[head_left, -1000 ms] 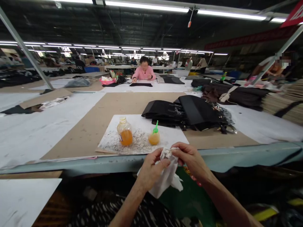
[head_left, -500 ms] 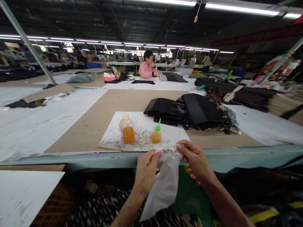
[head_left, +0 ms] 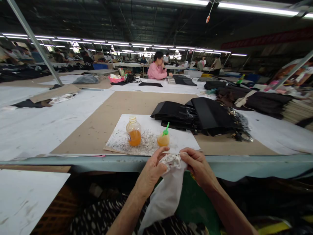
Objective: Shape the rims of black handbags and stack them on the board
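Between my two hands hangs a white cloth sleeve (head_left: 168,192), its gathered upper edge at the front edge of the table. My left hand (head_left: 153,169) grips the left side of that edge, thumb against the fabric. On the opposite side, my right hand (head_left: 197,163) pinches the edge between thumb and fingers. The lower part of the sleeve drapes down toward my patterned clothing. Just beyond my hands stand a clear bottle (head_left: 134,135) of orange liquid, uncapped, and a small round squeeze bottle (head_left: 163,139) with a green nozzle.
Both bottles rest on a stained white board (head_left: 117,137). Black fabric pieces (head_left: 207,114) with metal hardware are stacked behind to the right. A co-worker in pink (head_left: 156,70) sits across the table. A metal pole (head_left: 36,42) rises at the left.
My left fingers have opened somewhat and shifted around the sleeve's edge, whose gathered opening now faces me more. The view has turned slightly left. The bottles have stayed in place.
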A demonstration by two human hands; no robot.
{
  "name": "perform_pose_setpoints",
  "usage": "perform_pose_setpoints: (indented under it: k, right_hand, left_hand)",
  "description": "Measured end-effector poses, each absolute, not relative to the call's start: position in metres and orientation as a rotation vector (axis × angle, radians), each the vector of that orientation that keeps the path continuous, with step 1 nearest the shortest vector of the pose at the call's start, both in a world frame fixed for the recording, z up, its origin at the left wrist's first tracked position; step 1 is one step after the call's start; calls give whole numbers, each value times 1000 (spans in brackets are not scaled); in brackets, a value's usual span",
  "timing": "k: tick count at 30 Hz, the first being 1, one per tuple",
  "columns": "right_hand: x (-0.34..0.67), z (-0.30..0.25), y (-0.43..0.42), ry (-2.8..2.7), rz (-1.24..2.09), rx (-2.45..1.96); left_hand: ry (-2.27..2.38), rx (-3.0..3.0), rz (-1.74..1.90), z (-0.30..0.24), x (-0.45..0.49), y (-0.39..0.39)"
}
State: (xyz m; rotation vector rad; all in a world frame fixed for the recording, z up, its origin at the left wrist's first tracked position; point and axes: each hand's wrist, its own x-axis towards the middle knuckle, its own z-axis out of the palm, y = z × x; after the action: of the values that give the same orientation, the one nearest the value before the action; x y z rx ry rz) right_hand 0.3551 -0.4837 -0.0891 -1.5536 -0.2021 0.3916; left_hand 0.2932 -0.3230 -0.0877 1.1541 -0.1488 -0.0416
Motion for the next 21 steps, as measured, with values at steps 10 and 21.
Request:
perform_pose_setpoints:
  k: [10,21]
  right_hand:
    - [345,-82,-471,-330,189,-1846]
    - [344,-90,-465,-169,272,-1732]
  left_hand:
    - [173,1478,228,-91,294,-332]
    - [310,987,98,-106,295,-335]
